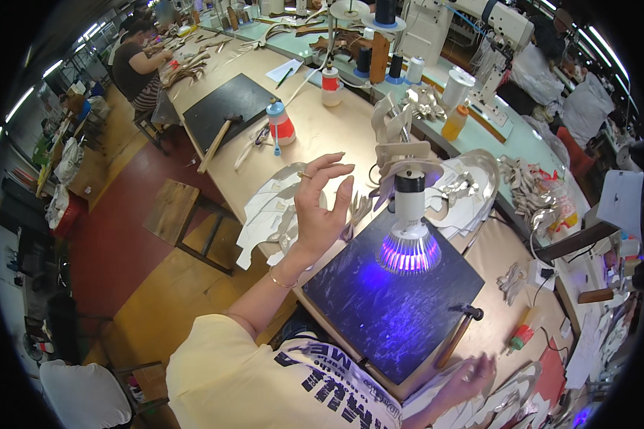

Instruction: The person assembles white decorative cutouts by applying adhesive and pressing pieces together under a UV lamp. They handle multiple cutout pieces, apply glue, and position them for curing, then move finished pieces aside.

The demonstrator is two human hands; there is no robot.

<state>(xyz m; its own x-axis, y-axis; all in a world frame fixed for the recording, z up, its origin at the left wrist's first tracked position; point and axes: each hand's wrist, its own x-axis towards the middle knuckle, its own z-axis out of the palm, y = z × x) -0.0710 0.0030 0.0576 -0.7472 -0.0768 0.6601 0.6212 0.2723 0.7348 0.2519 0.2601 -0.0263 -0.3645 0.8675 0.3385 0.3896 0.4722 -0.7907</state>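
My left hand (320,207) is raised with fingers stretched and thumb apart, and nothing shows in it. Below it lie white and grey flat cut pieces (268,214) along the bench edge. To its right, a lamp (409,243) glows violet over a dark square board (393,307). My right hand (469,377) is low at the right, slightly blurred, its fingers loosely bent and apart. I see nothing held there. Around it are more pale cut pieces (504,400). A hammer (459,334) lies on the board's right edge, just beyond that hand.
A second black board (225,107) carries another hammer (218,143). Nearby stand a red-and-white bottle with a blue top (280,125) and another bottle (330,86). A sewing machine (497,36) is at the far right. A wooden stool (172,212) stands left; a person (136,64) works farther back.
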